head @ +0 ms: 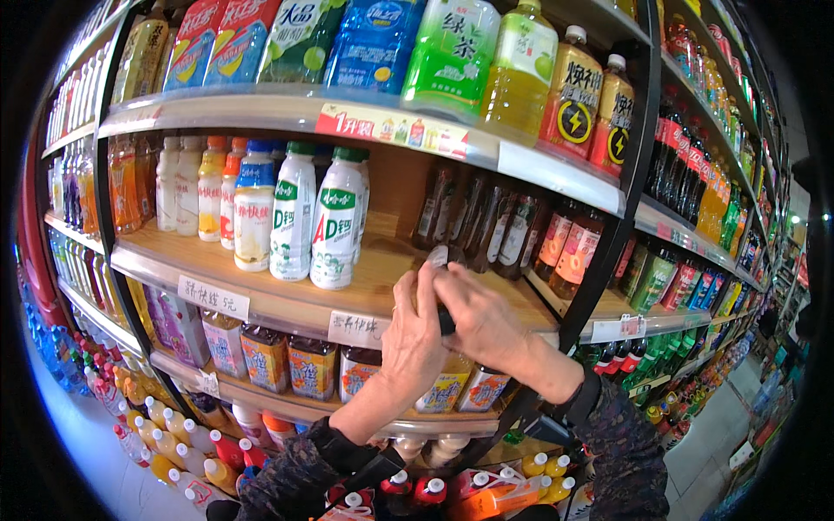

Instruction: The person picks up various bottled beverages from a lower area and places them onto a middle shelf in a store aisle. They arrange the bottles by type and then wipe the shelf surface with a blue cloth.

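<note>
In front of the middle shelf (384, 251), my left hand (414, 332) and my right hand (482, 316) come together around a dark bottle (447, 322). Most of that bottle is hidden by my fingers, and the right hand is slightly blurred. A clear, shiny end (438, 256) shows just above the fingertips. Behind the hands, several dark bottles with pale labels (485, 225) stand upright on the shelf. To the left of my hands are white milk-drink bottles with green caps (337, 221).
Large drink bottles (449, 58) fill the shelf above. Below stand boxy drink bottles (313, 366). A black upright post (603, 260) rises at the right, with more bottle shelves beyond. Bottles in packs (495, 498) crowd the floor by my arms.
</note>
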`<action>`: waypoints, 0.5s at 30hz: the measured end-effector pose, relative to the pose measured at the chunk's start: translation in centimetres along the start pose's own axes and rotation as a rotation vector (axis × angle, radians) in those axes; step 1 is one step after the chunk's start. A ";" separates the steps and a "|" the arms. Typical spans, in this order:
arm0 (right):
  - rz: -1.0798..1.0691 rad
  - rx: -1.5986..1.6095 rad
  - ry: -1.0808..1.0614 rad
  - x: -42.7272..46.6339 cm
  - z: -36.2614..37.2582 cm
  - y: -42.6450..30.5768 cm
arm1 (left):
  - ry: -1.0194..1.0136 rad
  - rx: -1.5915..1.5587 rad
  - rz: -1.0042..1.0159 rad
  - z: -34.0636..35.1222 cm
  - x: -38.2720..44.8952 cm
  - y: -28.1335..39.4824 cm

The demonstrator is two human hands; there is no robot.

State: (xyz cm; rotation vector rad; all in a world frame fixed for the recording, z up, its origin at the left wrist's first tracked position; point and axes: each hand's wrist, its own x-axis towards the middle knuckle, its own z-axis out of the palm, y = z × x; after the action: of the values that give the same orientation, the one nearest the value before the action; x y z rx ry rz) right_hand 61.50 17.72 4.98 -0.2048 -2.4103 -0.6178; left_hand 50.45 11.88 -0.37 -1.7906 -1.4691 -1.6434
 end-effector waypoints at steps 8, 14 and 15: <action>0.548 0.673 0.150 0.8 -0.5 9.3 | 0.017 0.048 0.152 0.5 -1.0 0.0; 0.774 -0.215 0.319 5.2 4.8 22.3 | -0.043 0.054 0.178 1.0 -1.6 -0.1; 0.737 -0.243 0.368 5.8 5.6 23.7 | -0.061 0.056 0.172 1.1 -1.6 -0.2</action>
State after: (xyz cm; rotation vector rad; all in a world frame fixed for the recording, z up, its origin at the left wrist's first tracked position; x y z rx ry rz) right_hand 60.80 41.20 13.70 -0.9406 -1.7231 -0.5312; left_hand 51.17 12.03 -2.20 -1.8936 -1.3308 -1.4622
